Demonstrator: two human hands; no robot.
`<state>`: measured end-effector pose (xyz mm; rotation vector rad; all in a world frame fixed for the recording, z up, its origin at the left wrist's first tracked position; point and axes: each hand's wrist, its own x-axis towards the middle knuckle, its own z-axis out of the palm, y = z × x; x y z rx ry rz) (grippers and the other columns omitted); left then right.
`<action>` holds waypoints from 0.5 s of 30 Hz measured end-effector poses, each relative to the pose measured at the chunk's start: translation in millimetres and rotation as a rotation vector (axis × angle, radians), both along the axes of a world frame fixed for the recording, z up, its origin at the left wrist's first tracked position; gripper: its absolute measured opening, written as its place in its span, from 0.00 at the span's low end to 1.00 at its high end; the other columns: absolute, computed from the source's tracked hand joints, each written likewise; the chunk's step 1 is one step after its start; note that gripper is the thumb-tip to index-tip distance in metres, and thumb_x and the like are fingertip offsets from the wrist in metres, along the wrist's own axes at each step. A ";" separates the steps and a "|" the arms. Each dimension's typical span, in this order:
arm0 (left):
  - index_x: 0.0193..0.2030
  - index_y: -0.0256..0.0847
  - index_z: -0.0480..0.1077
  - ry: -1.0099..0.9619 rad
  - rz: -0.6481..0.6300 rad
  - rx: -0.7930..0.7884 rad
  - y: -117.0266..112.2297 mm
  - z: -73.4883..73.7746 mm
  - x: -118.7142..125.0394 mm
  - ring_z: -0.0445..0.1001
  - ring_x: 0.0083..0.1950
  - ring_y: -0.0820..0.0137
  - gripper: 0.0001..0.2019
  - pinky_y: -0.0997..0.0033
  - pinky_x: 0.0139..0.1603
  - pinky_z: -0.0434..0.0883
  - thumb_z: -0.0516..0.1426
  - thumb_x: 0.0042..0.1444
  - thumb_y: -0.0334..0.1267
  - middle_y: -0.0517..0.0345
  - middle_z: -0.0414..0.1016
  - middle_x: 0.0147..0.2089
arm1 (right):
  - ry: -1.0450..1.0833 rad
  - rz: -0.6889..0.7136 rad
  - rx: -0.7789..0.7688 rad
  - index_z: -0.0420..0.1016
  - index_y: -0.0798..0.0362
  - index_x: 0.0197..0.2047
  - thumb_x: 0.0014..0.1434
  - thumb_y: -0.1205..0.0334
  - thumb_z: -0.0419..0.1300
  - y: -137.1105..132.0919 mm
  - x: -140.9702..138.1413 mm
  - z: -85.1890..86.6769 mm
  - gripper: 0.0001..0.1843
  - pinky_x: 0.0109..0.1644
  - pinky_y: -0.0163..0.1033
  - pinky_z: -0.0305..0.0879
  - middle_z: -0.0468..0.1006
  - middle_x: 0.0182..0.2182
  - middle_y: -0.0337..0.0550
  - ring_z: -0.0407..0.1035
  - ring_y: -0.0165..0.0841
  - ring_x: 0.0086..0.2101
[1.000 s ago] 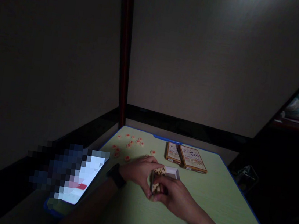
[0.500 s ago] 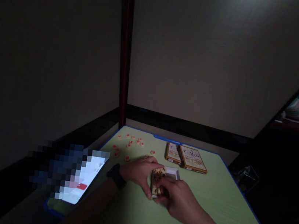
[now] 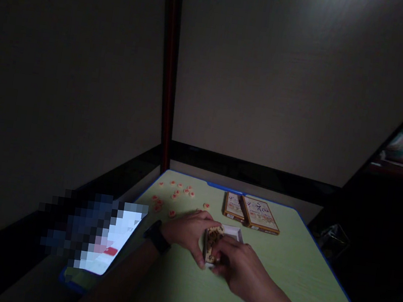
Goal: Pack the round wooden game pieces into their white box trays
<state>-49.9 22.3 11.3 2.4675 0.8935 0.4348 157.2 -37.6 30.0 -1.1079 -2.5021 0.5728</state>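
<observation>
A small open white box [image 3: 238,233] lies on the table, with round Chinese chess pieces [image 3: 215,233] bearing dark characters lined up along its left side. My left hand [image 3: 188,231], with a dark watch on the wrist, grips the box's left side between thumb and fingers. Over the box, my right hand [image 3: 236,263] pinches a chess piece near the front end of the row; its fingertips partly hide that piece. Beyond my left hand, several loose chess pieces [image 3: 172,213] with red characters are scattered across the table's far left.
Two flat game boxes [image 3: 260,214] with printed lids lie side by side at the back of the green table [image 3: 282,272] with a blue edge. A lit tablet [image 3: 116,236] is at the left edge. Walls stand behind and left.
My right hand's fingers shift slightly over the row of pieces in the box. My left hand, the loose red pieces and the boxes stay where they were.
</observation>
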 end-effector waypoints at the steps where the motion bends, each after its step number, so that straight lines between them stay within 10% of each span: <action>1: 0.60 0.47 0.67 -0.006 0.000 0.009 0.2 -0.6 -0.2 0.68 0.56 0.55 0.47 0.61 0.58 0.65 0.72 0.28 0.53 0.51 0.69 0.56 | 0.016 0.007 0.000 0.72 0.51 0.34 0.45 0.77 0.61 -0.2 0.2 0.3 0.14 0.38 0.34 0.57 0.76 0.34 0.39 0.69 0.33 0.36; 15: 0.62 0.44 0.66 0.012 0.015 -0.024 -2.8 5.7 0.7 0.67 0.58 0.52 0.50 0.57 0.61 0.63 0.72 0.28 0.56 0.48 0.69 0.57 | 0.042 0.037 -0.025 0.71 0.52 0.34 0.49 0.77 0.58 1.7 3.3 -1.5 0.11 0.35 0.33 0.58 0.76 0.31 0.39 0.68 0.32 0.32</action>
